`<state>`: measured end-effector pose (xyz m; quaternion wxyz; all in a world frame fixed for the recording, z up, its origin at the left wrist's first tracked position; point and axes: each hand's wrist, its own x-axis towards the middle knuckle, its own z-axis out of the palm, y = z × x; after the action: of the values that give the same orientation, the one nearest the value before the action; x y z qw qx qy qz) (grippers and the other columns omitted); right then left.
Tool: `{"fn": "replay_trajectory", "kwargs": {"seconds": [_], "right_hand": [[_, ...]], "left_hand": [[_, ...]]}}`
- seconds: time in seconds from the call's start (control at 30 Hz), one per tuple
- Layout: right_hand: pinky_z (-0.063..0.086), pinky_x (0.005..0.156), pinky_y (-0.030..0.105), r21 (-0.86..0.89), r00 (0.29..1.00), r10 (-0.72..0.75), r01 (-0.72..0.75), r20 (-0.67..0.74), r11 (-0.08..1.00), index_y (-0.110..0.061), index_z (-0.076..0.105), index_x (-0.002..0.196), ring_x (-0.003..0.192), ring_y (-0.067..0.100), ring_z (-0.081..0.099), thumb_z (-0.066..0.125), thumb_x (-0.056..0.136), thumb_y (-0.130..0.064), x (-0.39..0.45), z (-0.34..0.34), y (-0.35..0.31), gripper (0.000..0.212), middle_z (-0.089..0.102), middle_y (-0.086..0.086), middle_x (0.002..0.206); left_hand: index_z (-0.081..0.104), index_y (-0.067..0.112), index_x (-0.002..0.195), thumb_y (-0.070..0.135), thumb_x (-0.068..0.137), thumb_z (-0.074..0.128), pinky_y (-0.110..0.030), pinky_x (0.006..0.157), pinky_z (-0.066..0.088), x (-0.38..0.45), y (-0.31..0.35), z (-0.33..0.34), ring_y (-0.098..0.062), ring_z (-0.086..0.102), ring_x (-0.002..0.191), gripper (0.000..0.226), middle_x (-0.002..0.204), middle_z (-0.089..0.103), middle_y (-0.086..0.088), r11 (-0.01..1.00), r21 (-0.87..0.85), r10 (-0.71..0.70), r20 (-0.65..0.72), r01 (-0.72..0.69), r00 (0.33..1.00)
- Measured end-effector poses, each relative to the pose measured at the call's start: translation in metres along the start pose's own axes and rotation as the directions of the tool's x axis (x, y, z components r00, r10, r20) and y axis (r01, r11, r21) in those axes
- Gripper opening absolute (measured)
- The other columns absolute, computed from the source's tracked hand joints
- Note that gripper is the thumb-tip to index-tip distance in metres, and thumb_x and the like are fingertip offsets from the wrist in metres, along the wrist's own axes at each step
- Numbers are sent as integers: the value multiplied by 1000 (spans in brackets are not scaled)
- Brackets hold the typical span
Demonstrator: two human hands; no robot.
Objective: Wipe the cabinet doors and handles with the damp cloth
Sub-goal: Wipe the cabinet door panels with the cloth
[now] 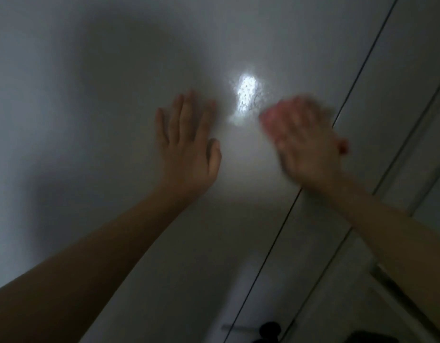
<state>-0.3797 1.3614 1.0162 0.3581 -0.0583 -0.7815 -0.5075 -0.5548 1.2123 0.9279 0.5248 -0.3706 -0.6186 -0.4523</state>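
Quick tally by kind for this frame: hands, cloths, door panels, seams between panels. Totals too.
Hands: 2, the flat left hand on the door, the motion-blurred right hand over the cloth
Cloths: 1, a reddish cloth, mostly hidden under that hand
Door panels: 2, a wide pale grey cabinet door and a pale grey neighbouring door
Seams: 1, a thin dark seam
Total: 6

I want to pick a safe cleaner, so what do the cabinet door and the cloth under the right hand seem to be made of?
The cabinet door looks like a smooth, glossy white panel, perhaps lacquered or laminated board: it mirrors a bright patch of light. The cloth shows only as blurred reddish edges under the right hand, so it seems a soft fabric, but its weave cannot be told.
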Motion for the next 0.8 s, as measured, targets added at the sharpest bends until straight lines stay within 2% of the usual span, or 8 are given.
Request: {"fn": "replay_trajectory", "kwargs": {"seconds": [0.07, 0.13, 0.27, 0.37, 0.47, 0.63, 0.7, 0.8], "right_hand": [[4, 117, 46, 68, 922, 370, -365, -116, 929, -15, 23, 150, 142, 37, 21, 24, 100, -29, 22, -7, 27, 53, 27, 17, 154], [7, 117, 48, 115, 831, 529, -517, -170, 848, -13, 25, 150, 143, 37, 19, 27, 99, -30, 18, 1, 4, 53, 26, 15, 155], [8, 115, 51, 134, 979, 200, -193, -40, 972, -21, 29, 147, 141, 39, 20, 35, 96, -31, -73, 23, -79, 52, 31, 9, 151], [13, 114, 46, 131, 998, 4, -11, 58, 991, -29, 27, 147, 145, 29, 16, 34, 98, -33, -120, 25, -86, 49, 29, 1, 152], [17, 111, 49, 117, 982, 191, -189, -7, 975, -22, 23, 149, 139, 37, 27, 21, 99, -33, -82, 17, -32, 51, 35, 13, 151], [8, 117, 50, 239, 641, 744, -705, -186, 667, -9, 23, 150, 143, 39, 16, 23, 100, -30, -16, 14, 12, 54, 23, 18, 155], [9, 116, 51, 202, 663, 734, -707, -145, 678, -11, 23, 150, 142, 41, 18, 21, 100, -32, -51, 27, -36, 54, 25, 19, 154], [5, 116, 49, 213, 819, 574, -563, 9, 799, -25, 17, 151, 147, 31, 5, 18, 101, -36, -128, 33, -118, 51, 18, 8, 157]], "left_hand": [[42, 8, 141, 27, 84, 51, -54, 111, 12, 7, 12, 7, -34, 20, 136, 60, 145, 35, -27, 1000, -17, 9, -15, -10, 1000], [42, 7, 141, 27, 85, 50, -53, 112, 12, 5, 22, 14, -35, 22, 137, 60, 146, 35, -26, 999, -42, 25, -1, -25, 1000], [41, 8, 142, 30, 85, 50, -53, 113, 9, -11, 41, 24, -34, 19, 138, 62, 147, 32, -26, 996, -75, 52, 39, -49, 998], [39, 7, 143, 32, 87, 49, -54, 113, 7, -20, 48, 25, -36, 17, 139, 62, 148, 30, -26, 996, -77, 40, 57, -36, 998], [36, 9, 144, 34, 89, 48, -54, 114, 6, -20, 46, 27, -36, 16, 140, 62, 149, 29, -25, 997, -59, 58, 68, -54, 996], [34, 10, 145, 36, 89, 47, -55, 113, 8, -23, 41, 33, -37, 17, 140, 63, 149, 29, -25, 996, 16, 84, 26, -84, 996], [31, 10, 146, 37, 91, 45, -57, 112, 9, -24, 44, 38, -40, 21, 139, 63, 149, 28, -26, 995, 28, 95, 28, -96, 995], [28, 9, 148, 39, 93, 40, -58, 112, 8, -24, 43, 35, -44, 21, 139, 63, 150, 25, -28, 996, 39, 79, 50, -81, 996]]}}
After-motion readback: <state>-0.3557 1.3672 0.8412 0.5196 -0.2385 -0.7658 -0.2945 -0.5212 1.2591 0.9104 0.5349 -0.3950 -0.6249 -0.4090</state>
